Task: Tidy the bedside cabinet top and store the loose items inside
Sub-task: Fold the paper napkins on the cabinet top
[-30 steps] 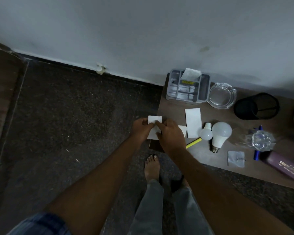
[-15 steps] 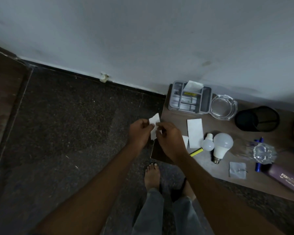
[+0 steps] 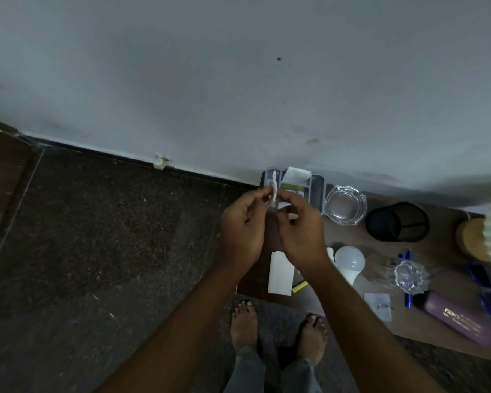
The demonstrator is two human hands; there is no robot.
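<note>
Head view, frame centre: left hand (image 3: 243, 225) and right hand (image 3: 301, 231) both pinch small paper slip (image 3: 273, 191) at fingertips, raised before grey organiser (image 3: 318, 188). Rightward, cabinet top (image 3: 442, 251) holds ashtray (image 3: 346, 204), bulb (image 3: 349, 259), mesh cup (image 3: 397, 221), purple case (image 3: 462, 321). I judge tidying early; most left to store.

The grey organiser (image 3: 318, 188) at the cabinet top's (image 3: 352, 238) far left corner is partly hidden by the right hand (image 3: 301, 231), the small bulb (image 3: 330, 252) almost wholly; the purple case's (image 3: 462, 321) lettering is blurred.
</note>
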